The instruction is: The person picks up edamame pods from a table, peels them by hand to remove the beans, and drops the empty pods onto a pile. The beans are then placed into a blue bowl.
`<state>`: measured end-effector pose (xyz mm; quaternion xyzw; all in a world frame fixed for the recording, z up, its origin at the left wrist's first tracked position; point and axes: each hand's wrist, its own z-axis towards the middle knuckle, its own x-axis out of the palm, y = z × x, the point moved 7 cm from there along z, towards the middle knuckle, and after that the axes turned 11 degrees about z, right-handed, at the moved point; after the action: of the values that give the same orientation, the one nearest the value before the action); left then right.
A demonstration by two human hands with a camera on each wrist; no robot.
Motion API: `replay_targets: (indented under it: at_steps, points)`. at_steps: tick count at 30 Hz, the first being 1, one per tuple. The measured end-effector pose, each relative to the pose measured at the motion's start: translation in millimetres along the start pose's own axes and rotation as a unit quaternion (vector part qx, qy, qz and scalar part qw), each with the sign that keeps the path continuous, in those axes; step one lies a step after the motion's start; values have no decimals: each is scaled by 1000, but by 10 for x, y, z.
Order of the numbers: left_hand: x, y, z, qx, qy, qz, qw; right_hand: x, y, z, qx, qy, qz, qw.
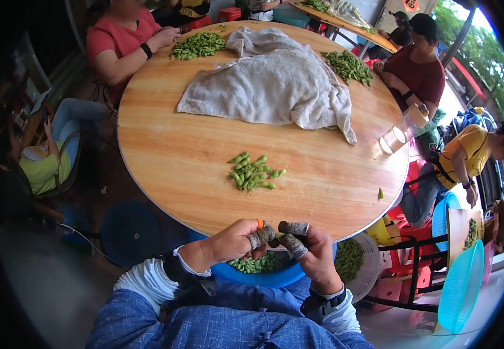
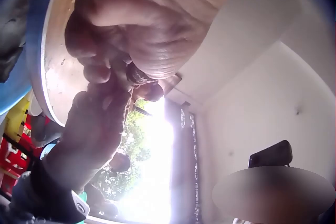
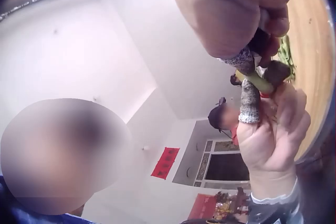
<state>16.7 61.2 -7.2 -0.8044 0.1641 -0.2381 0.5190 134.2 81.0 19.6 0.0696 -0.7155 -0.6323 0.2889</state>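
Observation:
Both hands meet at the near edge of the round wooden table (image 1: 164, 157), above a blue basin (image 1: 223, 270). Between the covered fingertips of my left hand (image 1: 237, 241) and right hand (image 1: 313, 250) is a green pod (image 3: 257, 81), pinched from both sides. Grey knitted covers wrap the thumbs and some fingers. In the left wrist view the left hand (image 2: 152, 24) hides the pod. Shelled green beans (image 1: 255, 263) lie in the basin under the hands. A small pile of pods (image 1: 252, 172) rests on the table in front.
A grey cloth (image 1: 269, 81) covers the table's middle, with pod piles (image 1: 198, 45) beyond it on both sides. A glass cup (image 1: 393, 139) stands at the right. A white basket of pods (image 1: 365, 262) is right of the basin. Other people sit around the table.

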Motion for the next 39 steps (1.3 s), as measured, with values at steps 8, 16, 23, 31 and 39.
replay_targets:
  at_steps: [8, 16, 23, 31, 39]
  points:
    - [17, -292, -90, 194, -157, 226, 942, -43, -70, -98, 80, -33, 82, 993]
    - [19, -301, -119, 211, -185, 350, 894, -17, -68, -101, 87, -49, 91, 991]
    - [57, -228, -82, 224, -170, 340, 897, -55, -126, -101, 84, -64, 95, 990]
    - [23, -195, -52, 263, -149, 234, 924, -57, -205, -73, -43, -15, 160, 986]
    - [25, 90, 70, 94, -117, -146, 978, -77, -315, 5, -41, 5, 204, 978]
